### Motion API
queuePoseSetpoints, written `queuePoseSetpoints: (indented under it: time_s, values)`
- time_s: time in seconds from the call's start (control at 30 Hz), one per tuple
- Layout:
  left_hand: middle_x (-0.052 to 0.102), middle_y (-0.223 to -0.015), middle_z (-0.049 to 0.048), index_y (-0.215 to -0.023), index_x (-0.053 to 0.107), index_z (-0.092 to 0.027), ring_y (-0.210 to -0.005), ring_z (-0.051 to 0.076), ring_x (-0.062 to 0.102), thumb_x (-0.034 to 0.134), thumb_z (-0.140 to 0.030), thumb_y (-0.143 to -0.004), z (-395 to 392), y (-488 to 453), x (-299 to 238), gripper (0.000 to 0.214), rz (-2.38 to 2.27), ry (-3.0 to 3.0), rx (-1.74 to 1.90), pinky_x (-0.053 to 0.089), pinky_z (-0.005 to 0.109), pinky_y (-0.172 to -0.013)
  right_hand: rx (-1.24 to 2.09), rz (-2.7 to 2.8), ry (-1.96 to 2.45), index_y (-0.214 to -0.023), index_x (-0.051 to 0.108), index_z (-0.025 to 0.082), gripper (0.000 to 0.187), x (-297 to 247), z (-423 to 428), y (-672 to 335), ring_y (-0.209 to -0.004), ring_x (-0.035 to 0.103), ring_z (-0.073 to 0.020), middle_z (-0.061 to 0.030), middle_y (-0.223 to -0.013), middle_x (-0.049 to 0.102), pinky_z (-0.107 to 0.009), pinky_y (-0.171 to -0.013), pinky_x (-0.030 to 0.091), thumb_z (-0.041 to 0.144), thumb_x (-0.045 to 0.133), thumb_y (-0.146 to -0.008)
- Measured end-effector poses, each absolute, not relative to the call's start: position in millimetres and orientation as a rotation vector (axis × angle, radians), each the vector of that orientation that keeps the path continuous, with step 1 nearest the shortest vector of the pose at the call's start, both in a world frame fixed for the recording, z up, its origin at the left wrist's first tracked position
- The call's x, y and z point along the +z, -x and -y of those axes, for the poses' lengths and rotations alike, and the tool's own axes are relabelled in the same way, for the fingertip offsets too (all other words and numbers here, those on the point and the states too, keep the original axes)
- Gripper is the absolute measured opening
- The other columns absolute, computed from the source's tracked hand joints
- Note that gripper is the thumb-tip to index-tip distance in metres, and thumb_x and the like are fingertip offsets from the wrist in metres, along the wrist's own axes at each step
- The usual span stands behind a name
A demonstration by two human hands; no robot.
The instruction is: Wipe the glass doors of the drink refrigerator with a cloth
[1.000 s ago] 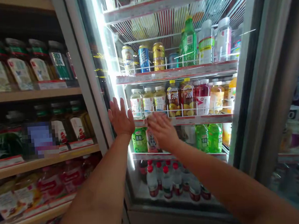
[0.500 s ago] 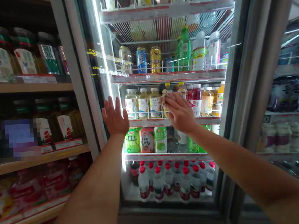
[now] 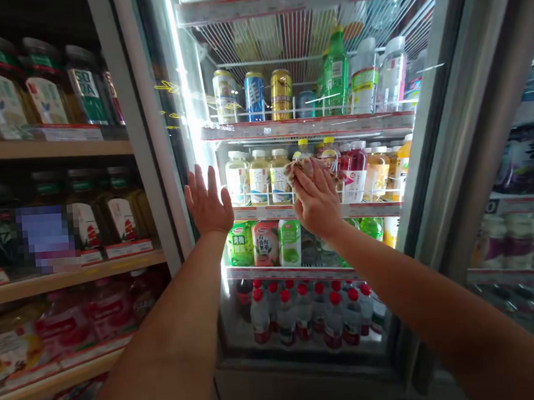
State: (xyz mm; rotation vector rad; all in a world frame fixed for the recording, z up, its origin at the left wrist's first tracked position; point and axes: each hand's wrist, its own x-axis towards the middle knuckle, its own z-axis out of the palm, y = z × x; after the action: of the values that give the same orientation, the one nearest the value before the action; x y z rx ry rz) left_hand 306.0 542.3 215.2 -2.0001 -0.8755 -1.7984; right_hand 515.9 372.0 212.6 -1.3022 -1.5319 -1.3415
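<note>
Left hand (image 3: 207, 202): spreading fingers wide by the door frame (image 3: 142, 141)
Right hand (image 3: 316, 203): pressing crumpled cloth (image 3: 299, 169) against glass door (image 3: 302, 41)

"Where's the left hand (image 3: 208, 200)?"

"Open, fingers spread, at the glass cooler door (image 3: 189, 108), near its left edge."

"And the right hand (image 3: 316, 200)?"

"Farther along that door, its fingers closed over a crumpled patterned cloth (image 3: 299, 169)."

"Behind the door?"

"Bottled drinks (image 3: 259, 177) and cans (image 3: 254, 97), shelved."
</note>
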Motion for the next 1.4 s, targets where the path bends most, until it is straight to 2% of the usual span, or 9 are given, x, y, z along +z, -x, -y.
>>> queuePoseSetpoints:
  time_s: [0.37, 0.57, 0.67, 0.77, 0.97, 1.07, 1.13, 1.23, 1.4]
  values:
    - [0.021, -0.169, 0.0114, -0.16, 0.031, -0.018, -0.159, 0.026, 0.01, 0.035, -0.045, -0.102, -544, -306, 216, 0.065, 0.845, 1.969, -1.834, 0.009, 0.05, -0.128, -1.333, 1.761, 1.279, -0.151, 0.048, 0.012, 0.055, 224, -409, -473, -0.158, 0.012, -0.0359, -0.0054, -0.163, 0.041, -0.057, -0.132, 0.014, 0.024, 0.049, -0.097]
    - [0.024, -0.168, 0.0151, -0.161, 0.028, -0.015, -0.158, 0.028, 0.015, 0.035, -0.038, -0.102, -555, -303, 212, 0.064, 0.82, 1.928, -1.822, 0.014, 0.054, -0.128, -1.265, 1.941, 1.166, -0.148, 0.052, 0.014, 0.048, 242, -452, -423, -0.158, 0.015, -0.0305, -0.0073, -0.158, 0.048, -0.056, -0.131, 0.016, 0.019, 0.043, -0.101]
    - [0.027, -0.166, 0.0178, -0.161, 0.024, -0.015, -0.157, 0.028, 0.017, 0.037, -0.036, -0.101, -562, -301, 207, 0.065, 0.775, 1.929, -1.862, 0.015, 0.055, -0.128, -1.262, 1.935, 1.147, -0.143, 0.056, 0.012, 0.044, 245, -465, -407, -0.156, 0.023, -0.0318, -0.0088, -0.154, 0.053, -0.054, -0.131, 0.021, 0.018, 0.038, -0.103]
    - [0.031, -0.165, 0.0158, -0.157, 0.036, -0.019, -0.157, 0.028, 0.019, 0.041, -0.038, -0.102, -565, -299, 205, 0.059, 0.724, 1.913, -1.848, 0.016, 0.054, -0.128, -1.286, 1.968, 1.122, -0.137, 0.06, 0.007, 0.041, 248, -469, -402, -0.152, 0.032, -0.0331, -0.0127, -0.15, 0.056, -0.049, -0.13, 0.024, 0.016, 0.037, -0.104]
    - [0.039, -0.162, 0.0095, -0.154, 0.043, -0.023, -0.156, 0.031, 0.02, 0.037, -0.036, -0.102, -558, -299, 207, 0.054, 0.688, 1.895, -1.805, 0.018, 0.057, -0.126, -1.336, 2.121, 0.935, -0.129, 0.063, 0.014, 0.035, 263, -447, -438, -0.146, 0.044, -0.0194, -0.0114, -0.146, 0.059, -0.038, -0.123, 0.039, 0.018, 0.038, -0.105]
    - [0.037, -0.163, 0.0089, -0.156, 0.041, -0.022, -0.157, 0.031, 0.018, 0.037, -0.033, -0.1, -555, -299, 208, 0.057, 0.662, 1.913, -1.825, 0.016, 0.055, -0.127, -1.421, 2.145, 0.975, -0.125, 0.065, 0.016, 0.031, 281, -413, -481, -0.136, 0.054, -0.0229, -0.011, -0.137, 0.065, -0.045, -0.119, 0.042, 0.027, 0.044, -0.105]
    - [0.036, -0.164, 0.0081, -0.157, 0.04, -0.021, -0.157, 0.031, 0.017, 0.038, -0.032, -0.099, -554, -299, 207, 0.059, 0.649, 1.929, -1.836, 0.014, 0.054, -0.128, -1.489, 2.059, 1.101, -0.131, 0.062, 0.016, 0.033, 296, -386, -511, -0.141, 0.05, -0.0255, -0.0119, -0.139, 0.065, -0.051, -0.123, 0.035, 0.025, 0.048, -0.103]
    - [0.036, -0.164, 0.0084, -0.156, 0.041, -0.02, -0.157, 0.032, 0.018, 0.038, -0.031, -0.098, -554, -299, 207, 0.059, 0.663, 1.928, -1.824, 0.015, 0.054, -0.127, -1.591, 1.879, 1.259, -0.148, 0.049, 0.02, 0.046, 313, -352, -548, -0.151, 0.037, -0.0256, -0.0082, -0.155, 0.051, -0.055, -0.127, 0.022, 0.022, 0.048, -0.102]
    - [0.039, -0.162, 0.0126, -0.152, 0.048, -0.019, -0.155, 0.037, 0.021, 0.042, -0.027, -0.096, -549, -296, 213, 0.056, 0.734, 1.934, -1.744, 0.021, 0.059, -0.123, -1.706, 1.744, 1.348, -0.159, 0.03, 0.026, 0.056, 311, -336, -572, -0.155, 0.028, -0.0245, -0.0032, -0.164, 0.039, -0.056, -0.128, 0.016, 0.028, 0.043, -0.105]
